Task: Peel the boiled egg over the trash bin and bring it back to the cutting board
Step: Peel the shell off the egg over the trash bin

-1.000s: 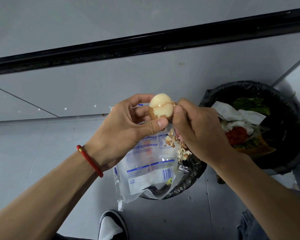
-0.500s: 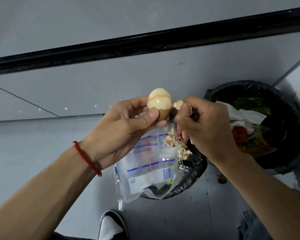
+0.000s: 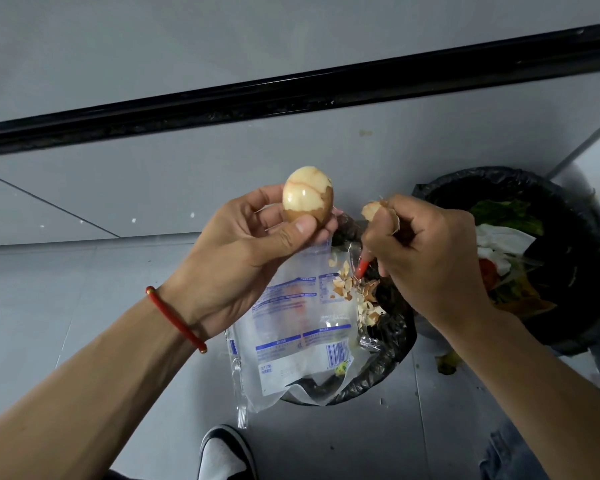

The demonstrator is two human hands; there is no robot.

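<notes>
A kitchen, likely: grey tiled floor [image 3: 84, 306], two black-lined trash bins [image 3: 568, 271] holding vegetable scraps [image 3: 506, 213], eggshell bits [image 3: 347, 285].

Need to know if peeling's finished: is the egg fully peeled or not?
Partly peeled. The marbled boiled egg in the left hand shows brown shell on its lower part; the right hand pinches a torn-off shell piece.

There were two hands [image 3: 243, 251] [image 3: 426, 258], one partly peeled egg [image 3: 307, 199], two black-lined trash bins [image 3: 395, 344] [image 3: 575, 271], one clear plastic bag [image 3: 291, 341], one red wrist cord [image 3: 175, 318] and one shoe [image 3: 224, 453].
</notes>
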